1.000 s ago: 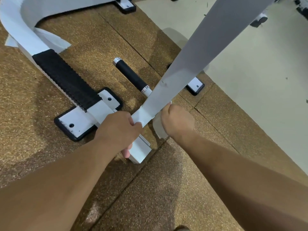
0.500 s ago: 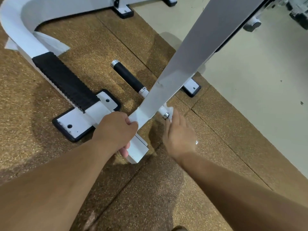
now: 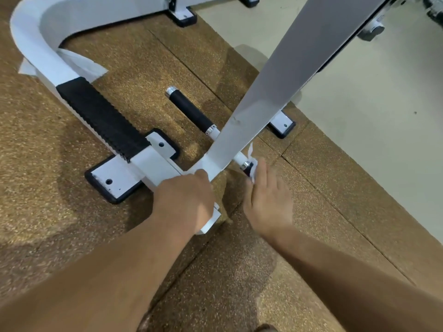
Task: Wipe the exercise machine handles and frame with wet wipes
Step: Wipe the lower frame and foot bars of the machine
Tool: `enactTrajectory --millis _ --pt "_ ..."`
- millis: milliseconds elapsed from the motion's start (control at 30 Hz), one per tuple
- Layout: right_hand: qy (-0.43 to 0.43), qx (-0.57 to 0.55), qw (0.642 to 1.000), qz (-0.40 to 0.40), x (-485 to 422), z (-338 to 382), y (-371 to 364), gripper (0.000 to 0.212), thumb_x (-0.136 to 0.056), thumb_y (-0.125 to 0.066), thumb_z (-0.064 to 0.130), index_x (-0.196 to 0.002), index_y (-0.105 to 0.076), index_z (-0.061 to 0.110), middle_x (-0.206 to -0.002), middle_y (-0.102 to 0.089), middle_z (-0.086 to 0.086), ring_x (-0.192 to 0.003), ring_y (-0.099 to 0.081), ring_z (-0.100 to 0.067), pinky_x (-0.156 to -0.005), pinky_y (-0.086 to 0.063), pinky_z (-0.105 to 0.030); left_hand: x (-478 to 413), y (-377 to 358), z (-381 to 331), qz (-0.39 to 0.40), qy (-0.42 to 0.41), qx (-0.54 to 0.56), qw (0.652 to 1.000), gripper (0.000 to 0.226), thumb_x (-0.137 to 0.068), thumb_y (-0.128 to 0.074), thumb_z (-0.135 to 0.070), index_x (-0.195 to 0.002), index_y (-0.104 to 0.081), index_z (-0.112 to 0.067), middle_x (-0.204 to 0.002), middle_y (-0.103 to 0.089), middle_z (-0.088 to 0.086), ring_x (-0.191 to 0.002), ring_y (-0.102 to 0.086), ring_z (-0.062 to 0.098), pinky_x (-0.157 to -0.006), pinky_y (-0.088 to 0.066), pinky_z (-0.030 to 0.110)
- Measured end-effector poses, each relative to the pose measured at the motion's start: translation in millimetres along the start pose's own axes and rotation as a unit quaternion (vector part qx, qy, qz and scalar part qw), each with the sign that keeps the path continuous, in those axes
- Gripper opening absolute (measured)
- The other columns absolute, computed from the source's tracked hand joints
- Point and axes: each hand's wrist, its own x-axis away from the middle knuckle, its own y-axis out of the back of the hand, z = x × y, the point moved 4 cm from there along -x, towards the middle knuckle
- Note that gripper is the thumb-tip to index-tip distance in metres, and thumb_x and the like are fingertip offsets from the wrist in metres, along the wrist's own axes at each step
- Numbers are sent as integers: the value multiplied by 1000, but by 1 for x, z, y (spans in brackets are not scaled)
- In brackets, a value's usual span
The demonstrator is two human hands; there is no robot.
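left hand (image 3: 184, 200): lower centre, clenched round the white frame bar (image 3: 155, 164).
right hand (image 3: 268, 200): fingers stretched out, pressing the wet wipe (image 3: 254, 164) onto the near black handle (image 3: 247, 169).
far handle (image 3: 189, 109): centre frame, uncovered, above the speckled floor mat (image 3: 72, 236).

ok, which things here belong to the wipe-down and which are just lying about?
Job: wet wipe; right hand with it at the near handle; far black handle; white frame; left hand gripping that frame.
Lying about: loose white sheet by the curved bend; brown floor mats; round metal foot, top right.
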Motion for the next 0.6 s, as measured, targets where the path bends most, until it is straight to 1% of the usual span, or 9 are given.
enactTrajectory --millis 67,133,200,267,300,367,433,533,600 --pt "-82 -112 988 70 -39 0 15 51 -112 -14 43 -121 -55 13 -118 -65 -15 -101 -61 -30 -87 -49 -43 7 -3 -5 -11 -42 -51 998 21 -101 -51 -32 -99 -35 -19 -69 -45 -4 -59 -49 16 -56 -38 29" --pt "-158 -259 941 150 -62 -1 23 48 -112 -18 38 -103 -58 12 -113 -65 -19 -101 -62 -35 -90 -49 -46 15 -6 -8 -33 -92 -72 993 24 -98 -53 -27 -94 -31 -19 -69 -41 -5 -56 -43 15 -55 -35 28" --pt "-122 -208 964 113 -53 1 24 48 -113 -19 37 -95 -58 14 -104 -67 -15 -91 -65 -30 -76 -49 -38 19 -7 -6 -54 -113 -33 992 17 -100 -50 -31 -96 -38 -20 -76 -46 -5 -64 -48 17 -59 -39 30" --pt "-40 -88 995 -10 -16 -2 11 50 -114 -17 37 -113 -63 15 -111 -69 -11 -102 -68 -27 -80 -50 -35 19 -2 -3 -65 -118 28 991 15 -102 -49 -37 -100 -48 -23 -81 -53 -6 -70 -55 16 -62 -46 30" --pt "-13 -59 997 -37 4 -5 3 53 -114 -17 36 -136 -59 12 -132 -66 -12 -124 -62 -30 -99 -50 -39 18 -1 -2 -61 -120 41 990 15 -102 -48 -39 -101 -49 -23 -81 -54 -7 -71 -58 16 -63 -49 30" --pt "22 -17 998 -55 25 -15 -12 58 -113 -19 35 -161 -36 7 -163 -43 -14 -151 -38 -33 -123 -31 -49 14 -1 0 -47 -113 54 991 16 -103 -46 -39 -102 -49 -24 -80 -55 -7 -71 -59 14 -62 -49 28" --pt "29 -5 998 -55 28 -21 -18 60 -112 -22 34 -163 -30 5 -168 -35 -15 -155 -31 -34 -126 -27 -52 11 -1 0 -42 -104 59 992 16 -103 -44 -40 -100 -48 -24 -77 -53 -8 -70 -58 14 -60 -46 28" --pt "-8 -13 999 -38 7 -9 -4 59 -113 -15 39 -154 -45 9 -145 -59 -12 -133 -57 -31 -110 -47 -50 11 -3 -3 -42 -100 52 993 17 -102 -44 -40 -96 -43 -25 -76 -51 -8 -70 -57 14 -61 -45 28" --pt "-78 -99 991 44 -35 -7 6 59 -112 -10 44 -120 -60 13 -108 -69 -11 -100 -67 -29 -90 -55 -46 10 -5 -4 -47 -95 55 993 17 -102 -42 -39 -94 -42 -25 -75 -51 -8 -70 -57 14 -60 -42 28"
